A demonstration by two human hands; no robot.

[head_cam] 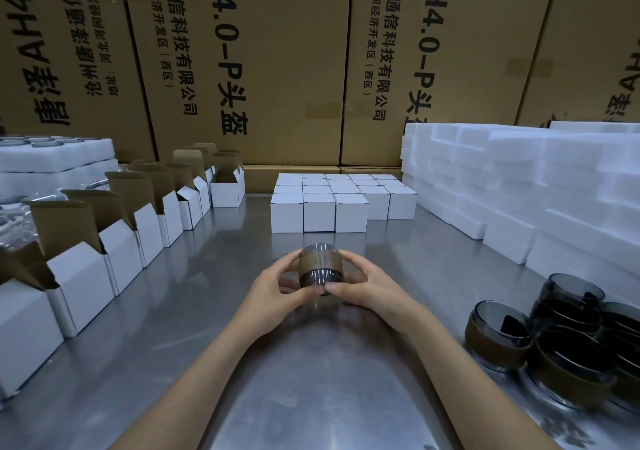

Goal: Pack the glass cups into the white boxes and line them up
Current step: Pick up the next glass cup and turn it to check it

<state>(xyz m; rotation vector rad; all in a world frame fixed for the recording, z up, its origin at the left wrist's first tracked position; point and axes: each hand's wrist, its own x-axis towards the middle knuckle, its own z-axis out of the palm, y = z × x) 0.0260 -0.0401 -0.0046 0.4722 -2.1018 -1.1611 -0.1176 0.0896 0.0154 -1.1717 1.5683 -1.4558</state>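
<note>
steel table (194,311) open mid-way between box rows; both hands' fingers (277,285) grip glass cup (320,269).

Single head-worn wide-angle view, forward and downward, close over the grey steel table (242,363), tall brown printed cartons (277,51) behind.

Large brown cartons (277,69) are standing along the top of the frame, carrying black print turned sideways. On the carton at upper centre the big line is reading "H4.0-P头盔", with "信科技有限公司" and "经济开发区(西区)" running in smaller lines beside it. The carton to its right (450,51) is showing "AH4.0-P头" and the same smaller lines. The carton at upper left (52,51) is showing "AH4" upside down; the rest is too skewed to read.
</note>
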